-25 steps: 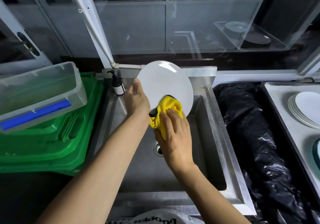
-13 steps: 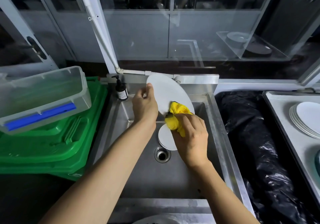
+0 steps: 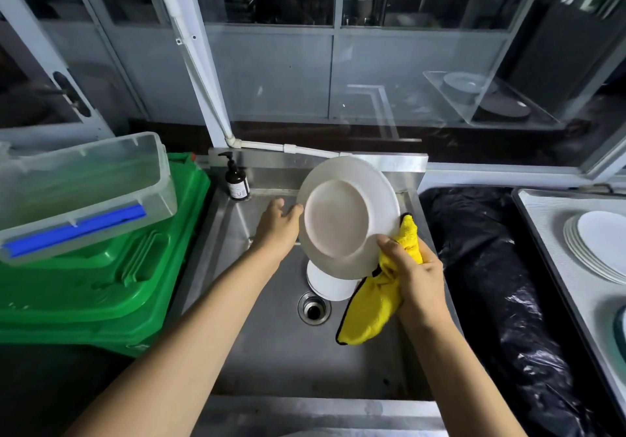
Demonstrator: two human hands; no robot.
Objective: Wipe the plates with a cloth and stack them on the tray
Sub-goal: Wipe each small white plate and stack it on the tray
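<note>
A white plate is held tilted over the steel sink, its underside facing me. My left hand touches the plate's left rim with its fingertips. My right hand grips a yellow cloth and pinches the plate's lower right rim through it, thumb on the underside. The cloth's loose end hangs down into the sink. A second white plate lies in the sink below, partly hidden. At the right, a grey tray carries a stack of white plates.
A soap pump bottle stands at the sink's back left corner. The drain sits mid-basin. Green crates with a clear plastic box on top stand to the left. A black bag-lined bin lies between sink and tray.
The plate has been turned over, so its underside now faces me. My right hand with the cloth moved to the lower right rim. My left hand loosened to a fingertip touch.
</note>
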